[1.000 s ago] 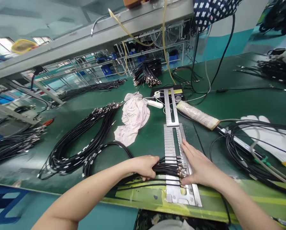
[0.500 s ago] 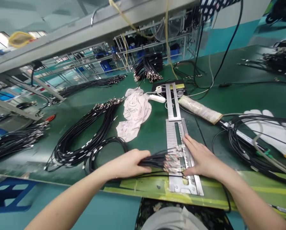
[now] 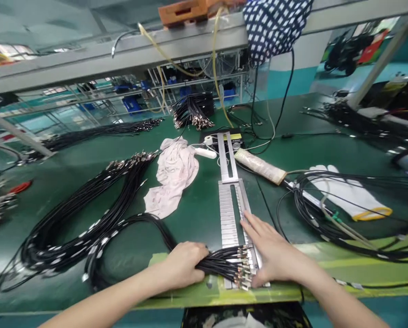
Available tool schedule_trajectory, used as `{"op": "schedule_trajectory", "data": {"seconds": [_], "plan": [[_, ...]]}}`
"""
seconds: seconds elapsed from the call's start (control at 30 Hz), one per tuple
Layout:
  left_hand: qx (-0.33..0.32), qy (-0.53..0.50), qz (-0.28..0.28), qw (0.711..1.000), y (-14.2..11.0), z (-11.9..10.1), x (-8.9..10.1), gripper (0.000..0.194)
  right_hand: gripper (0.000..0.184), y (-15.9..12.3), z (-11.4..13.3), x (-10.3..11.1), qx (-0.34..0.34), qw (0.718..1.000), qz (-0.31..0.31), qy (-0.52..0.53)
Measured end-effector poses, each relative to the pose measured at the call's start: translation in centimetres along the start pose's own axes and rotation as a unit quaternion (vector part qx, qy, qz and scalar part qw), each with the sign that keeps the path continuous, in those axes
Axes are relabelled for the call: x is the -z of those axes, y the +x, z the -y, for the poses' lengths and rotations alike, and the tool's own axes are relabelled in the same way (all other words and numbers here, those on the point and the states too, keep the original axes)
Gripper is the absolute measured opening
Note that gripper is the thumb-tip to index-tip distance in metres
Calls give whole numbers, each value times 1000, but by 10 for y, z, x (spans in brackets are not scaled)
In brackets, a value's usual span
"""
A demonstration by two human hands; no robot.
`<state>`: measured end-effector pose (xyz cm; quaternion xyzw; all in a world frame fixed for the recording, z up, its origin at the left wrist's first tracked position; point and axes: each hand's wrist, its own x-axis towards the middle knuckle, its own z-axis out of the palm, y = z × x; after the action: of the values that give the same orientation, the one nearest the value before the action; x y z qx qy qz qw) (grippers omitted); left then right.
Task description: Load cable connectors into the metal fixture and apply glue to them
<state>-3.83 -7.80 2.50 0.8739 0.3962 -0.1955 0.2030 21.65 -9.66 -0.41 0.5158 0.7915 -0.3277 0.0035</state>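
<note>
My left hand is closed around a bundle of black cables. The bundle's metal connector ends fan out over the near end of a slotted metal fixture. Flat along the fixture's right edge lies my right hand, fingers stretched out and thumb beside the connectors. It grips nothing that I can see. Behind my left hand, the cables loop back across the green table.
Left of the fixture are a crumpled pale cloth and a large bundle of black cables. To the right lie a wrapped handle, a white glove and coiled cables. A metal beam crosses above the table.
The view has swung right, so everything appears shifted left. The connector ends have moved nearer to the fixture's front end, with my left hand still holding the bundle. My right hand remains at the fixture's edge.
</note>
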Motion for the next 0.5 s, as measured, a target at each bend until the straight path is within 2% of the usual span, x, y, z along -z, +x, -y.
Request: {"op": "schedule_trajectory", "data": {"seconds": [0.13,0.23,0.3,0.33,0.4,0.47,0.5], "plan": [[-33,-92,20,995,-14,10,26,13,132,-4,11,-2,-31,999,5,15],[2,-161,-56,985,-40,24,60,15,133,-3,6,-4,-24,999,2,27],[48,-149,-117,981,-58,23,82,21,126,-2,-3,3,-4,998,5,59],[59,-121,-129,982,-64,17,92,21,119,-3,-7,10,9,996,1,94],[54,-38,-115,991,-68,-6,106,14,98,-9,-10,35,42,979,-31,197],[18,56,-83,995,-60,-39,113,6,80,-24,-2,66,83,947,-86,298],[-16,93,-70,993,-52,-56,115,5,77,-35,7,80,115,938,-103,311]]}}
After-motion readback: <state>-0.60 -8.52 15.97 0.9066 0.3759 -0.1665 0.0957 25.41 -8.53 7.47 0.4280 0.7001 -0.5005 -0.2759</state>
